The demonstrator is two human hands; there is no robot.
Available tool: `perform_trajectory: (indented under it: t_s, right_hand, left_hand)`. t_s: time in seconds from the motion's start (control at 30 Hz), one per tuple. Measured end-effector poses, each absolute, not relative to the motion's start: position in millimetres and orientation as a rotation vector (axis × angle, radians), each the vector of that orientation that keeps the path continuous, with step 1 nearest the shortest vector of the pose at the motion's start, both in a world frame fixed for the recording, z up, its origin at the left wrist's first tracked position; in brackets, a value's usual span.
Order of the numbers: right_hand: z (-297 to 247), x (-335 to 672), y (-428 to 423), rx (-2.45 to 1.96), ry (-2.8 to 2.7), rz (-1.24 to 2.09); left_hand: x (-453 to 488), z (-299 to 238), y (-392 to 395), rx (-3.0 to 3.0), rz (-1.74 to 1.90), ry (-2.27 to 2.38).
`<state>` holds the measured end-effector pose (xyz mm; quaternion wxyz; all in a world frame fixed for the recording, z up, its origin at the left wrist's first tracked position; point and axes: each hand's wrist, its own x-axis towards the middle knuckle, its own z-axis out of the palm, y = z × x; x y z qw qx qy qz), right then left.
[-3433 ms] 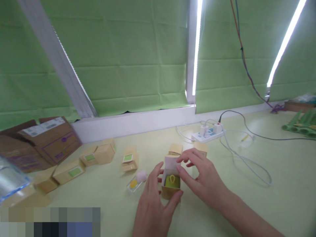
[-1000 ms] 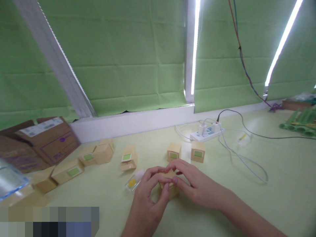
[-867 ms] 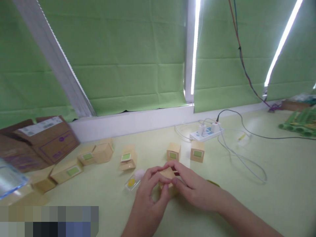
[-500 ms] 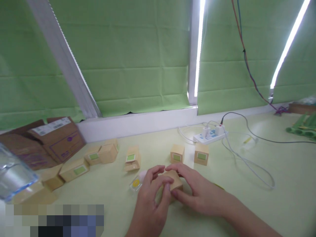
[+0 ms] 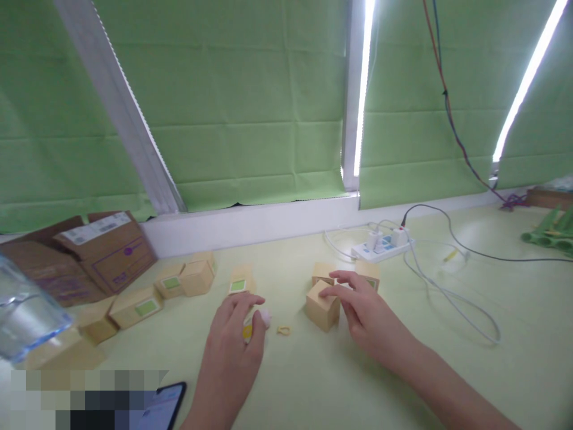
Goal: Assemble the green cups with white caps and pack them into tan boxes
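My right hand [image 5: 364, 313] grips a small closed tan cardboard box [image 5: 321, 306] that stands on the pale green table, fingers on its top and right side. Two more small tan boxes [image 5: 323, 272] stand just behind it. My left hand [image 5: 233, 340] rests further left, its fingers curled over a small clear packet with a yellow piece [image 5: 248, 330] and a pink round bit [image 5: 265, 318]. A small yellow ring [image 5: 283, 329] lies on the table between my hands.
Several small tan boxes with green labels [image 5: 136, 307] lie at the left, beside a large brown carton [image 5: 107, 248]. A white power strip [image 5: 382, 246] with cables sits at the back right. A phone [image 5: 161, 407] lies near the front edge. Clear plastic [image 5: 22, 313] shows at far left.
The open box with the green item got closed by both hands. Now my hands have parted: the right slid the closed box back and right, the left went to the clear packet.
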<state>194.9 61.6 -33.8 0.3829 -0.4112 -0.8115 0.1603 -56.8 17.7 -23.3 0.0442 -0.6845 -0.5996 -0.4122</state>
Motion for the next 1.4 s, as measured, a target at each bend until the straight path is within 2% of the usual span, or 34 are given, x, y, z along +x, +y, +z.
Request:
perform_trajectory:
  t_s: [0.4,0.67,0.97,1.4]
  right_hand:
    - [-33.6,189.5,60.0,-1.106,-2.038,0.329]
    - [-31.6,192.6,63.2,-1.088,-1.971,0.171]
    - [-26.0,186.8,54.5,-0.916,-1.976,0.249]
    - [-24.2,188.3,53.7,-0.844,-1.996,0.245]
  left_hand:
    - [-85.3,-25.7,25.9,-1.851,-1.212,-2.163]
    - [-84.0,-35.2,28.8,-2.005,-1.113,-2.19]
    - [-90.0,-26.2,29.2,-1.843,-1.068,-2.363]
    - [-77.9,-33.9,29.5,-1.994,-1.22,-2.2]
